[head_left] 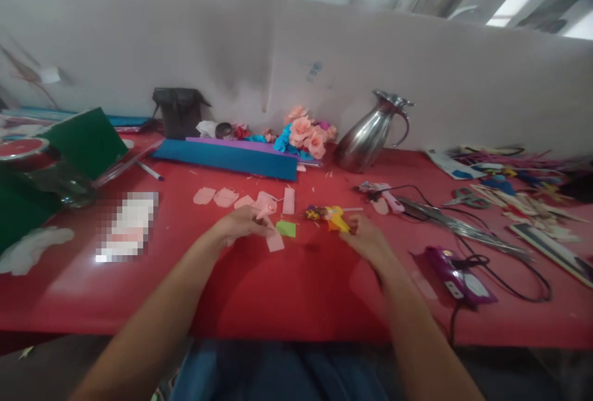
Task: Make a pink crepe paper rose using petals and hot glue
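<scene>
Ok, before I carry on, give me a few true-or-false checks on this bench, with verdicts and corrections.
1. The person's left hand holds a piece of pale pink paper. True.
2. The small lime-green paper rectangle lies beyond the right hand, away from the left. False: it lies between the two hands, nearer the left.
3. The shiny silver metal jug is to the right of the peach paper flowers. True.
4. The purple plastic box with dark cables is left of both hands. False: it is to the right of both.
5. The tabletop is blue. False: it is red.
</scene>
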`<state>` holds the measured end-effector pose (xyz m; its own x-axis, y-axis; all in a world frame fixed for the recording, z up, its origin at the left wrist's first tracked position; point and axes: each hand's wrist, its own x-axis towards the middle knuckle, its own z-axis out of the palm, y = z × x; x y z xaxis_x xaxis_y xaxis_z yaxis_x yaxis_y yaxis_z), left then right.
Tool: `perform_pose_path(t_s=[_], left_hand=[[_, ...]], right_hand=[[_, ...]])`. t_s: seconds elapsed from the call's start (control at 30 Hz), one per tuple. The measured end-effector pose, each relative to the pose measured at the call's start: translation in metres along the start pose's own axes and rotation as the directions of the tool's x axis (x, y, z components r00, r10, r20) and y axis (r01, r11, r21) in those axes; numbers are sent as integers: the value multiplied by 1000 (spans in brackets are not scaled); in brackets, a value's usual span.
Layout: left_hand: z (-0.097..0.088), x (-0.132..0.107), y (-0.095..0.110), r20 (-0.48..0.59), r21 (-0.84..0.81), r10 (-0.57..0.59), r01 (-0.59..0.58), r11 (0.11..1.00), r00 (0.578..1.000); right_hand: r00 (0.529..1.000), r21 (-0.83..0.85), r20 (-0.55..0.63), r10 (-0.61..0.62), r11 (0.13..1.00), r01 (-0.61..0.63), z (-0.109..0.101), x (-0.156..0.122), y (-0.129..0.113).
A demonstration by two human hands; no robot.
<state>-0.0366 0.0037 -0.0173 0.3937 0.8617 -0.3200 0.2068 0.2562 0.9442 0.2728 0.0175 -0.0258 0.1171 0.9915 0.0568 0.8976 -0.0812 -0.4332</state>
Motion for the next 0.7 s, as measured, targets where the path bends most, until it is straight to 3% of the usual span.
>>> perform_pose_path(t_s=[0.07,0.17,0.23,0.37,0.5,0.57,0.7], left_hand=[[3,2,-3,-6,39,4,-4,999,1000],[3,5,-7,-25,27,19,-18,999,1000],[2,6,-8,-41,6,14,-14,1000,999],[0,6,-6,-84,-9,-13,12,1000,996],[2,6,-4,-100,-24,-22,20,1000,995],[3,6,-4,-124,-34,-61,57,998,990],[3,7,-3,-169,-33,-110,106,994,979]], right_hand=[[992,-5,123,38,999,-38,0,6,1],[978,12,181,101,994,-105,-1,12,-10],[961,169,233,151,966,-193,-1,12,-18],[931,607,316,183,715,-346,-6,-1,-26],[920,780,374,117,497,-380,-15,-20,-30],[925,798,368,95,479,-366,-20,-29,-32],[945,784,324,48,546,-297,-26,-50,-33]])
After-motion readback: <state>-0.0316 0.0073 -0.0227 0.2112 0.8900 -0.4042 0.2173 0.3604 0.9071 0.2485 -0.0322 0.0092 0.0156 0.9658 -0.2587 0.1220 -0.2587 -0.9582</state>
